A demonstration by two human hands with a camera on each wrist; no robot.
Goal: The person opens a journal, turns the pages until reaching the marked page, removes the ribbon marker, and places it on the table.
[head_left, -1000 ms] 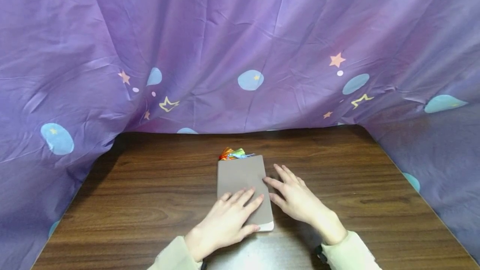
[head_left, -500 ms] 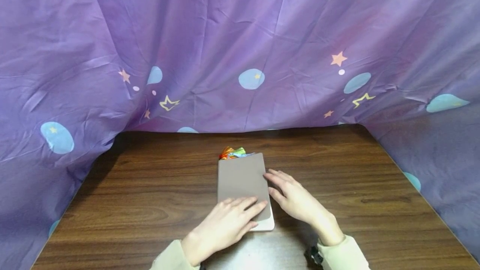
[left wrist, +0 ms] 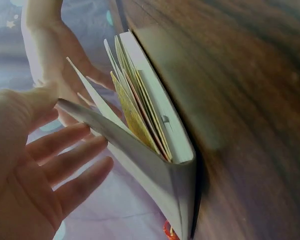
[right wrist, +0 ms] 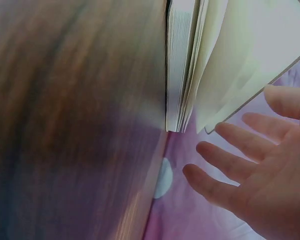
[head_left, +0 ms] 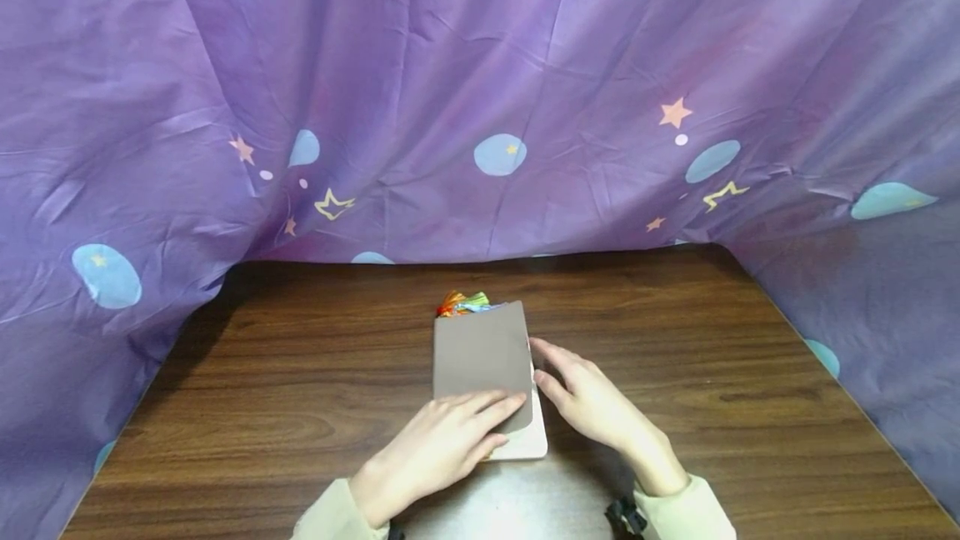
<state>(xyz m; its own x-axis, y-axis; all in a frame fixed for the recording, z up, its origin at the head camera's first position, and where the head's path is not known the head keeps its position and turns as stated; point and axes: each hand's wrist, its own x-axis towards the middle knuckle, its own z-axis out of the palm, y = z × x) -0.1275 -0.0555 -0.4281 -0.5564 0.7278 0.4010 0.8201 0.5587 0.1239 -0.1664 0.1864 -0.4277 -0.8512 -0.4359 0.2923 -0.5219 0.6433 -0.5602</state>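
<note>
A grey-covered notebook lies on the table, its front cover lifted away from the white pages. My left hand lies across the lower cover, and its thumb and fingers hold the cover near its lower free corner. In the left wrist view several loose sheets and a yellow slip stand fanned under the cover. My right hand is at the notebook's right side, fingers extended, fingertips right at the cover's free edge. A bundle of orange, green and blue threads sticks out past the notebook's far edge.
The brown wood-grain table extends around the notebook. A purple curtain with stars and blue spots hangs behind and at both sides. A dark band shows at the right cuff.
The cover's free edge has risen and moved left, baring more white page at the lower right. The left hand has shifted slightly left with it; the right fingers have drawn closer together.
</note>
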